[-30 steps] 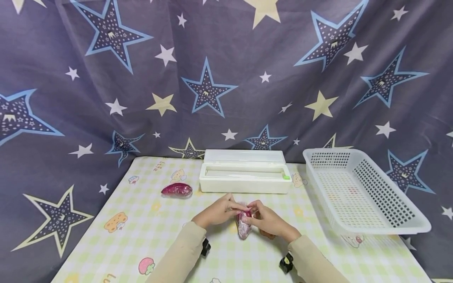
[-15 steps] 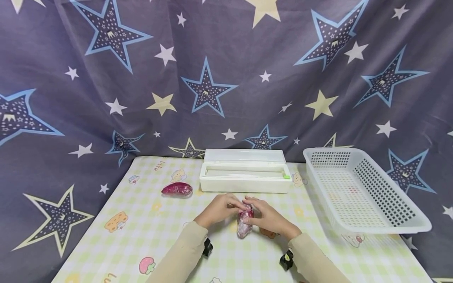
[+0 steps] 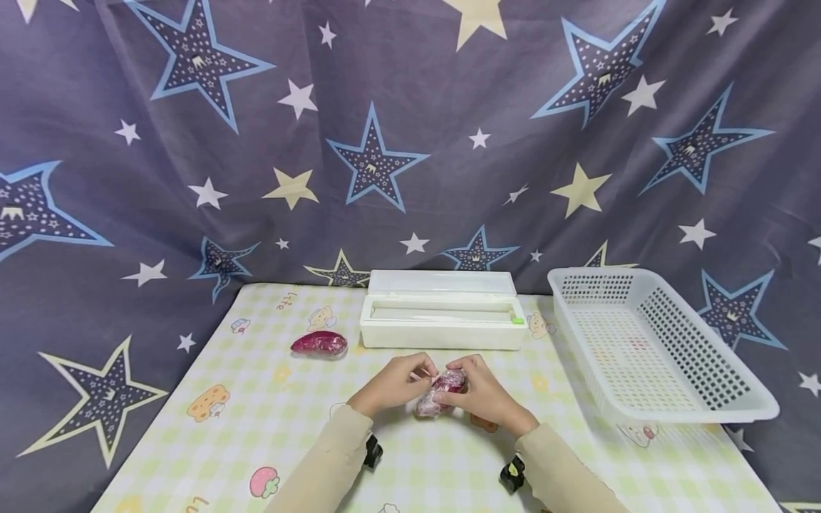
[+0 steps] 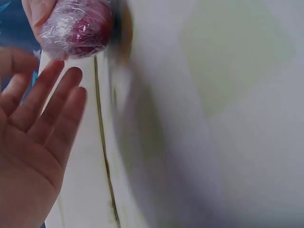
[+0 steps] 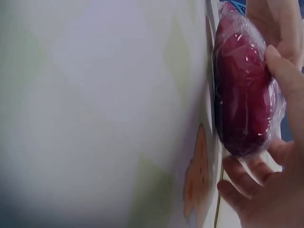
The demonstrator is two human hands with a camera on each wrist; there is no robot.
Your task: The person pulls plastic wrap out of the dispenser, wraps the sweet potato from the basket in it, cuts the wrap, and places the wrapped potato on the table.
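A purple-red sweet potato [image 3: 452, 381] in clear plastic wrap [image 4: 64, 33] is held low over the table, lying slantwise. My right hand [image 3: 484, 392] grips it, thumb on the near side and fingers round the far side; in the right wrist view its thumb [image 5: 280, 61] presses the film. At the left end, my left hand [image 3: 398, 382] pinches at the film with thumb and index finger, its other fingers [image 4: 66, 90] extended near the wrapped end. Another wrapped sweet potato [image 3: 319, 345] rests on the table further left.
Behind the hands stands a white plastic wrap dispenser [image 3: 442, 336], lid raised, with a green slider [image 3: 517, 320]. A white perforated basket [image 3: 699, 413] occupies the table's right side. A star-patterned curtain [image 3: 410, 142] hangs behind the checked tablecloth [image 3: 301, 420].
The held sweet potato has turned from nearly upright in view to slantwise, its near end swinging left. Both hands stay close around it; the other sweet potato has not moved.
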